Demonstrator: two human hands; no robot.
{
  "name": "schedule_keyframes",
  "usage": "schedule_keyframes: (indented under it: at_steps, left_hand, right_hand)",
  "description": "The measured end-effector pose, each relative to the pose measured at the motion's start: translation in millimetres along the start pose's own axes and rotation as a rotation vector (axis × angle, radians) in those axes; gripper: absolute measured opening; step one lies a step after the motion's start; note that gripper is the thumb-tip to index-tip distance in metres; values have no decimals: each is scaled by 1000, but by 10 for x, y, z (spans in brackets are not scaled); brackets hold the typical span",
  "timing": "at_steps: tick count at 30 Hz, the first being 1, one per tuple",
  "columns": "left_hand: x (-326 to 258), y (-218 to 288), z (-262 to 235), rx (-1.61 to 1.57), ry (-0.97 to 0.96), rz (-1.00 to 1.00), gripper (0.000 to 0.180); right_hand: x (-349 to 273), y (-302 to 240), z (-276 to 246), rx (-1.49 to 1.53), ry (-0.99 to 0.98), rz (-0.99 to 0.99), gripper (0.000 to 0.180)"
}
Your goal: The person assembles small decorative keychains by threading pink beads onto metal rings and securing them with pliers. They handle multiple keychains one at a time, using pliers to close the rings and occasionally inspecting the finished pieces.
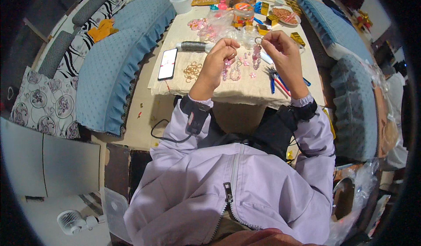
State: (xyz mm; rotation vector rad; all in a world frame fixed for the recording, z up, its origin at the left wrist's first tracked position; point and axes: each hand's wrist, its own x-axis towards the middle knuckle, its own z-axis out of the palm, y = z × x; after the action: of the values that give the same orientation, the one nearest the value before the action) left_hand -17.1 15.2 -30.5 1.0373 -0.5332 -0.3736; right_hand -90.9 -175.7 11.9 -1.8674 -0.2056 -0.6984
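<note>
My right hand [283, 48] is closed in a pinch at a metal ring, from which a beaded keychain [257, 55] of pink and purple beads hangs over the table. To its left, my left hand [219, 61] has its fingers curled together; what they hold, if anything, is hidden. Just beside those fingers is a strand of pink beads [225, 70], and I cannot tell whether it hangs from them or lies on the cloth. Between my hands lie a beaded loop [235, 74] and small pink flower-shaped pieces [252, 75].
Gold-coloured rings [191, 71] are piled near a phone [167, 64] and a spool of grey cord [193, 46]. Pliers [277, 81] lie by my right wrist. Farther back stand a lidded jar [243, 15], a white tub [181, 3] and a plate of food [285, 16]. Blue-covered sofas [109, 57] flank the table.
</note>
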Motion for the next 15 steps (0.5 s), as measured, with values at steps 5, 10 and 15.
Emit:
schedule_keyframes:
  at_steps: [5, 10, 15]
  left_hand:
    - [34, 6, -15, 17, 79, 52, 24]
    - [19, 55, -67, 125, 30, 88, 28]
    - [41, 79, -70, 208, 22, 134, 25]
  right_hand:
    - [-2, 61, 21, 41, -24, 34, 13]
    - [15, 137, 33, 79, -49, 85, 14]
    - [9, 195, 19, 139, -62, 108, 12]
